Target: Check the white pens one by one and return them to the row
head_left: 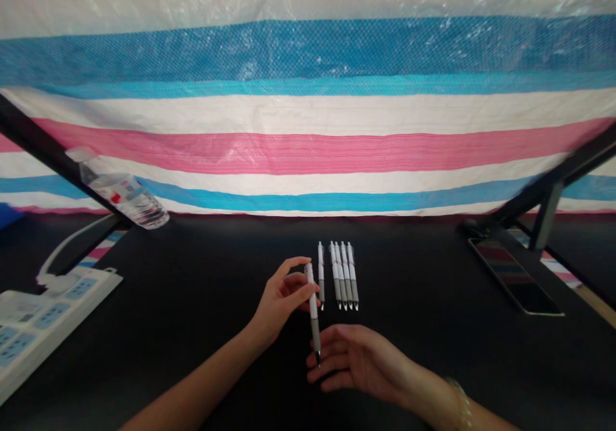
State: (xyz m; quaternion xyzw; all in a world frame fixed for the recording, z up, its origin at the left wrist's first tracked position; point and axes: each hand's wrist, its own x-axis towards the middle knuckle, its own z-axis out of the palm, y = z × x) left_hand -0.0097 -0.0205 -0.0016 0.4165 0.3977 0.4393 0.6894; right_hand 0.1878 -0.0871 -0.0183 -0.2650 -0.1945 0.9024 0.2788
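My left hand [283,296] pinches a white and grey pen [313,312] near its upper half, holding it upright with the tip pointing down. My right hand [359,360] lies just below and to the right, fingers stretched out and slightly apart, its fingertips at the pen's tip. Right behind the held pen, several matching pens [339,276] lie side by side in a neat row on the black table [192,303], tips toward me.
A white power strip [43,319] sits at the left edge with a cable. A plastic water bottle [122,194] stands at the back left. A phone [517,276] lies at the right beside black stand legs [548,203]. A striped tarp [308,129] hangs behind.
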